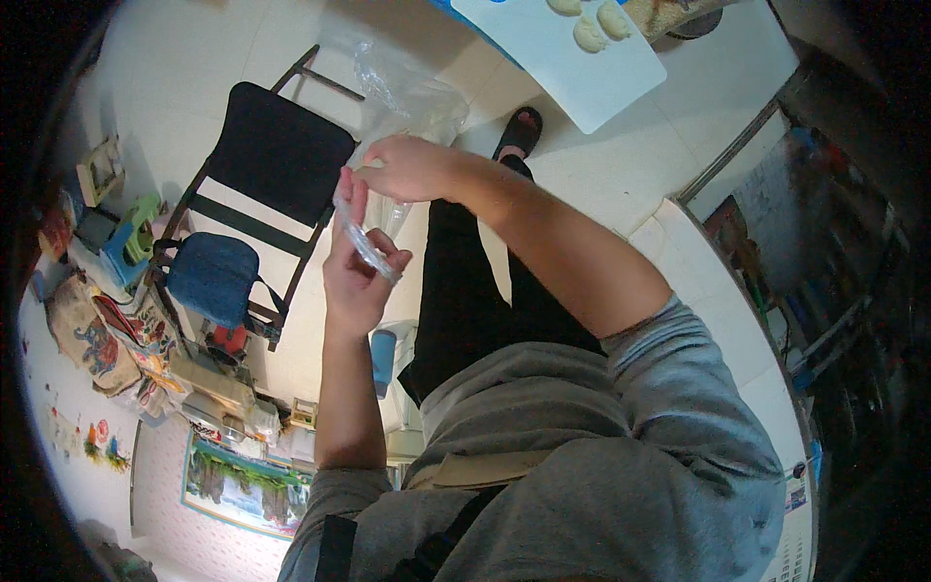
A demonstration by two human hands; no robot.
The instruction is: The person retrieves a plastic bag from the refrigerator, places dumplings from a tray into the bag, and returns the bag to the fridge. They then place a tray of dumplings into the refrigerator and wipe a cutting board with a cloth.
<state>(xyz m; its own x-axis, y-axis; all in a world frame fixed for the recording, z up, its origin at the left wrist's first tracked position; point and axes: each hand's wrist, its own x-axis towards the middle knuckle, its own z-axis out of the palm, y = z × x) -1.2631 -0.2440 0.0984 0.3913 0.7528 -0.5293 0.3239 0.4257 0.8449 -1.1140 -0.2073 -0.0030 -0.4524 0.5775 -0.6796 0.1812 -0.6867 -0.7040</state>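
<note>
A clear plastic bag (418,94) hangs at my two hands, its body spread out beyond them above the floor. My left hand (360,273) is palm up with a twisted strip of the plastic running across its palm and fingers. My right hand (411,167) pinches the bag's plastic near my left fingertips, its fingers bent; a small pale thing shows at those fingers, too unclear to name. Several pale dumplings (589,34) lie on a white board (596,87) at the top, apart from my hands.
A black folding chair (284,153) stands left of my hands, and a blue denim bag (211,276) is at its lower end. Cloth bags (94,335) and boxes crowd the far left. A blue bottle-like object (383,356) is beside my left forearm. A white counter edge (727,291) curves along the right.
</note>
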